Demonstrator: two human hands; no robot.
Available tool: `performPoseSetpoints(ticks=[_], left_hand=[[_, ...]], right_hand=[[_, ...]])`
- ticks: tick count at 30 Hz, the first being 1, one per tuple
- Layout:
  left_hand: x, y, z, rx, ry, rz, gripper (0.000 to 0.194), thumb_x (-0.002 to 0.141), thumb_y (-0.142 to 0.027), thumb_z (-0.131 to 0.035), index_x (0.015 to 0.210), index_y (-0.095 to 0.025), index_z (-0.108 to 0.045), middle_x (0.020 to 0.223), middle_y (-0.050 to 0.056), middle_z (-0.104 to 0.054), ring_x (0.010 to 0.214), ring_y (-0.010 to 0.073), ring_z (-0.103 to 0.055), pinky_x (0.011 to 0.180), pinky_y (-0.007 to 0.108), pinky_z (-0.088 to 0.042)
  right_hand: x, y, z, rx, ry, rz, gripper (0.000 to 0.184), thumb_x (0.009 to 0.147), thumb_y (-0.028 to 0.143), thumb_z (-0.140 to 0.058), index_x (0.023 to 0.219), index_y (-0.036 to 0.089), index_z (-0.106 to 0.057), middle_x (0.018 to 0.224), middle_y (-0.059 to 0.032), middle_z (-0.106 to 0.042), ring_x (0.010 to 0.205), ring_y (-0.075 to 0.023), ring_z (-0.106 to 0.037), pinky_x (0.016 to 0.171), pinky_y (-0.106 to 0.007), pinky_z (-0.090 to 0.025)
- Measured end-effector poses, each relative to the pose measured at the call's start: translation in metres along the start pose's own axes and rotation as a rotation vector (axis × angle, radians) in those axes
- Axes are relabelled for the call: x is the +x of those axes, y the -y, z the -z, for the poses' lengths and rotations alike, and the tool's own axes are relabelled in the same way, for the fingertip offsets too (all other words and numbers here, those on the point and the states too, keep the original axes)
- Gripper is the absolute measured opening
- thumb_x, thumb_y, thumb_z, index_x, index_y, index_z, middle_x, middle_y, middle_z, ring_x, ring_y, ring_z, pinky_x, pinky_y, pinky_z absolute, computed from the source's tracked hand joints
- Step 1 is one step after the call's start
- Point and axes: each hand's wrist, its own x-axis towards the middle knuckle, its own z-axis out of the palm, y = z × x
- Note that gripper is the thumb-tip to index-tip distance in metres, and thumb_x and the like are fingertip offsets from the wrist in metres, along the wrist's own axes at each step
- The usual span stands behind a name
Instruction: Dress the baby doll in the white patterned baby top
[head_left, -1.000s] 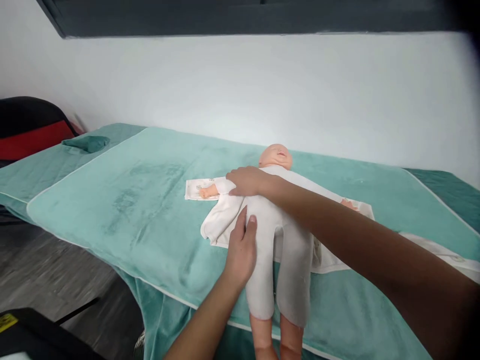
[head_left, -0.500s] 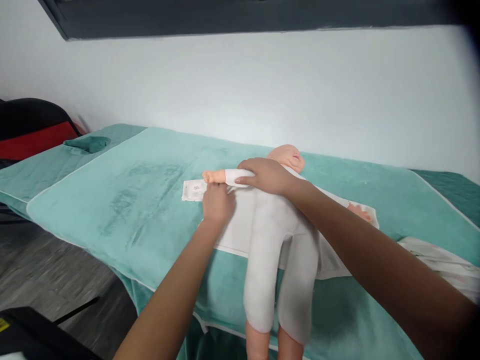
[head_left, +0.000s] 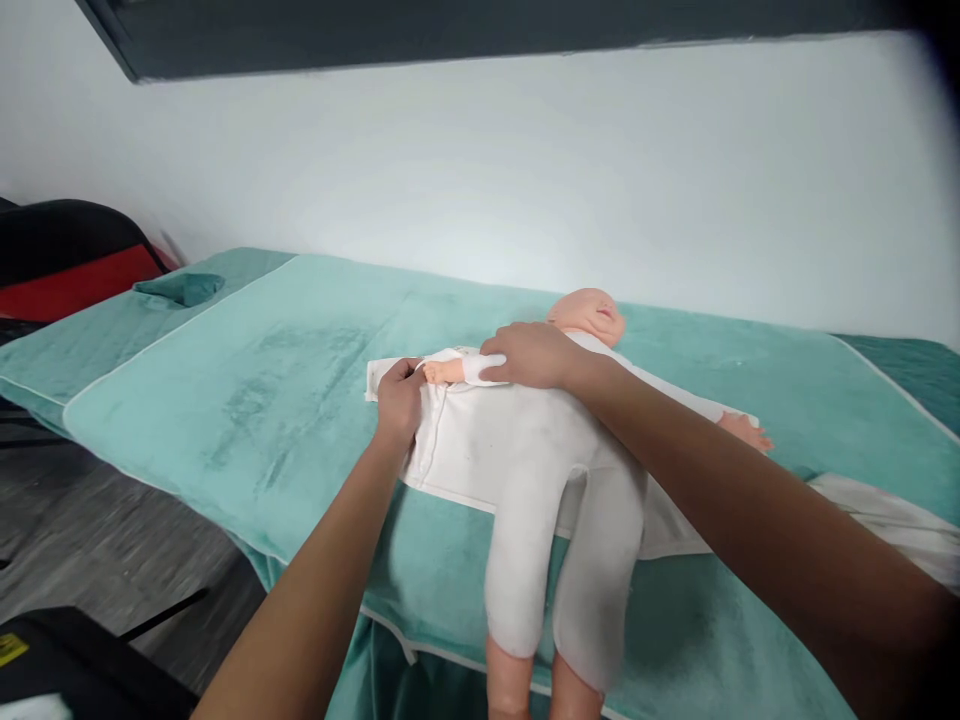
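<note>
A baby doll with a white cloth body lies face up on a white garment spread over a teal towel. Its head points to the wall and its bare legs hang over the near edge. My left hand is closed, pinching the garment's sleeve opening beside the doll's small hand. My right hand is wrapped round the doll's upper arm. The doll's other hand lies out to the right.
The towel covers a padded table against a white wall. A folded dark-teal cloth lies at the far left. A black and red chair stands left of the table. More white cloth lies at the right.
My left hand went from the doll's side up to the sleeve and took hold of it. The doll's arm was lifted and now lies lower, at the sleeve opening.
</note>
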Motion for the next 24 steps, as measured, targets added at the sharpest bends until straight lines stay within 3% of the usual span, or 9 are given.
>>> performPoseSetpoints(ticks=[7,14,16,19,21,24], left_hand=[[-0.004,0.001,-0.001,-0.012,-0.054,-0.028,0.012,0.077,-0.030,-0.064,0.077,-0.018,-0.065,0.076,-0.001,-0.063,0.071,0.0139,-0.056,0.067,0.026,-0.042],[-0.018,0.013,-0.011,0.656,-0.130,-0.495,0.014,0.093,-0.027,-0.051,0.095,-0.019,-0.063,0.087,0.005,-0.068,0.081,0.0199,-0.061,0.072,0.031,-0.041],[-0.020,0.016,-0.013,0.756,-0.081,-0.606,0.016,0.096,-0.025,-0.047,0.099,-0.019,-0.062,0.090,0.007,-0.069,0.084,0.0210,-0.063,0.071,0.031,-0.041],[-0.024,0.015,-0.015,0.922,0.088,-0.747,0.019,0.099,-0.025,-0.042,0.101,-0.020,-0.060,0.091,0.008,-0.068,0.084,0.0217,-0.064,0.069,0.032,-0.041],[-0.025,0.013,-0.016,1.007,0.148,-0.766,0.020,0.100,-0.025,-0.040,0.101,-0.020,-0.059,0.092,0.008,-0.068,0.084,0.0222,-0.065,0.068,0.032,-0.040],[-0.024,0.011,-0.018,1.040,0.131,-0.696,0.021,0.101,-0.028,-0.039,0.104,-0.020,-0.058,0.094,0.008,-0.070,0.085,0.0231,-0.065,0.068,0.033,-0.039]], right_hand=[[0.002,0.000,-0.003,-0.008,0.004,-0.048,0.042,0.089,0.055,-0.051,0.120,0.033,-0.069,0.115,-0.0051,-0.071,0.101,-0.0279,-0.062,0.065,-0.032,-0.034],[0.010,0.019,-0.001,-0.123,0.060,-0.087,0.026,0.088,0.041,-0.054,0.094,0.024,-0.073,0.091,-0.0079,-0.073,0.083,-0.0259,-0.065,0.068,-0.034,-0.039],[0.012,0.022,-0.002,-0.121,0.044,-0.089,0.025,0.088,0.040,-0.055,0.095,0.024,-0.073,0.092,-0.0080,-0.074,0.084,-0.0262,-0.065,0.070,-0.035,-0.041],[0.014,0.026,-0.007,-0.093,-0.012,-0.088,0.026,0.089,0.043,-0.055,0.097,0.026,-0.074,0.096,-0.0076,-0.075,0.089,-0.0273,-0.066,0.073,-0.036,-0.042],[0.016,0.027,-0.009,-0.085,-0.041,-0.071,0.027,0.090,0.043,-0.055,0.096,0.025,-0.074,0.095,-0.0081,-0.075,0.089,-0.0279,-0.066,0.074,-0.037,-0.043],[0.009,0.023,-0.010,0.005,-0.136,-0.035,0.027,0.091,0.041,-0.054,0.102,0.025,-0.073,0.100,-0.0080,-0.074,0.095,-0.0278,-0.066,0.079,-0.038,-0.044]])
